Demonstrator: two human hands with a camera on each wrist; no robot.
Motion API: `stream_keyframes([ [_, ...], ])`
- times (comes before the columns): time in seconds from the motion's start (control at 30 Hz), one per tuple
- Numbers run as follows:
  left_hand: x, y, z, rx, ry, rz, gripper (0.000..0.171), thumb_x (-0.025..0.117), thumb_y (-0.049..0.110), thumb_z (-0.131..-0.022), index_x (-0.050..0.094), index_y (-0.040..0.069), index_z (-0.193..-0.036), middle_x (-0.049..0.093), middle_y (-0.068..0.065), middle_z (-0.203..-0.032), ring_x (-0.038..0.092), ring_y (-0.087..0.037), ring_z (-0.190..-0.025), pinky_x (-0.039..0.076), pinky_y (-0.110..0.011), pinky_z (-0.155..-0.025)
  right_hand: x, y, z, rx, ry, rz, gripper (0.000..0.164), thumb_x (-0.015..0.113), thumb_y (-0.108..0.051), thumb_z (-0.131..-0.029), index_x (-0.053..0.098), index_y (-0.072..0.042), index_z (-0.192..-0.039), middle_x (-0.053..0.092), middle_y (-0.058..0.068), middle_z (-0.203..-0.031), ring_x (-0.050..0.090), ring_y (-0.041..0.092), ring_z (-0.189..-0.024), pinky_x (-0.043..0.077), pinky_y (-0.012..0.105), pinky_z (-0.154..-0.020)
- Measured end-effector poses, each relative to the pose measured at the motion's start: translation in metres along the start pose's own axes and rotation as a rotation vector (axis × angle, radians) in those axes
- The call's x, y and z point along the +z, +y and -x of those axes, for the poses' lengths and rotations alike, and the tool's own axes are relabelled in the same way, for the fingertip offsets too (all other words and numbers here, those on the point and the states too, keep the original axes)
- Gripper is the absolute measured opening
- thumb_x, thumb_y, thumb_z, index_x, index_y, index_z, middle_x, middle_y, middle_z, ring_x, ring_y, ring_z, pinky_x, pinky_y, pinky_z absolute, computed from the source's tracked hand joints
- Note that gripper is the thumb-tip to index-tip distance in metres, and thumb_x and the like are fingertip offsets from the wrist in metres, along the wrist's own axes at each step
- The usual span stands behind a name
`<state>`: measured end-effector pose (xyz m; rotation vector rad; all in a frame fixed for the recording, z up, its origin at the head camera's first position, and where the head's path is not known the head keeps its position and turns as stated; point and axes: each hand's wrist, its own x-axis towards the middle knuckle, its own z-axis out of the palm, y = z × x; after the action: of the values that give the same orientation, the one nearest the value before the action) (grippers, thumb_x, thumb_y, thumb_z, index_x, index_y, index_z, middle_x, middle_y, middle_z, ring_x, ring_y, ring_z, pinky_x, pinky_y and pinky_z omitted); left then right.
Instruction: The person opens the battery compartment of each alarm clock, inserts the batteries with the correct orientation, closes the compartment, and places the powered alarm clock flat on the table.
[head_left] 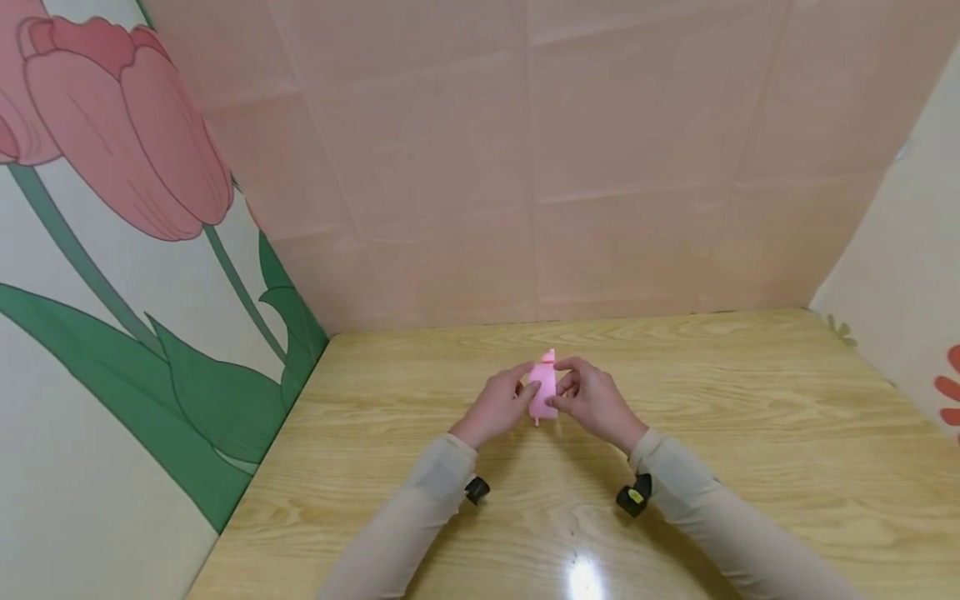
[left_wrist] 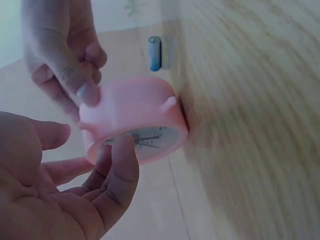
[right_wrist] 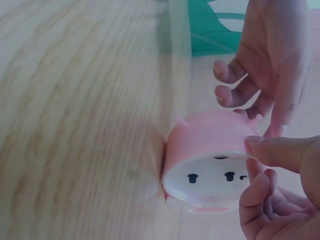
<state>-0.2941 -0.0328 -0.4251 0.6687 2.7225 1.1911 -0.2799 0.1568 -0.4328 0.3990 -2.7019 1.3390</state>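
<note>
Lower middle of the head view, the right hand [head_left: 600, 402] grips a pink alarm clock [head_left: 543, 390] on the wooden table [head_left: 757, 417]. The left hand [head_left: 495, 406] curves at its dial [left_wrist: 167, 139]; whether it grips, I can't tell.

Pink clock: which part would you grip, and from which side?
I'd pinch the clock by its pink side wall, probably from above. The wall is broad and rounded, and its low side already touches the table. Keep fingertips clear of the dial and the black knobs on the back.
</note>
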Motion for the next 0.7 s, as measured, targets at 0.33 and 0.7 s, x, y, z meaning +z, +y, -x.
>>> stream_keyframes([
  [0.33,0.0,-0.003,-0.001,0.023,0.077,0.023,0.028,0.054,0.025,-0.105,0.063,0.005,-0.122,0.059,-0.001,-0.078,0.052,-0.009,-0.058,0.046,-0.022,-0.047,0.004,-0.004,-0.003,-0.073,-0.008,0.026,0.053,0.077,-0.004,-0.084,0.059,0.0,-0.133,0.07,0.005,-0.09,0.056,0.016,-0.071,0.047,0.024,-0.055],
  [0.7,-0.002,-0.009,0.003,-0.05,0.186,-0.008,0.026,0.058,0.03,-0.102,0.061,0.01,-0.086,0.051,0.003,-0.063,0.044,-0.007,-0.05,0.034,-0.019,-0.042,0.015,-0.005,-0.003,-0.138,0.02,0.071,0.016,0.078,-0.012,-0.087,0.077,-0.005,-0.102,0.072,0.003,-0.087,0.055,0.013,-0.069,0.048,0.024,-0.054],
])
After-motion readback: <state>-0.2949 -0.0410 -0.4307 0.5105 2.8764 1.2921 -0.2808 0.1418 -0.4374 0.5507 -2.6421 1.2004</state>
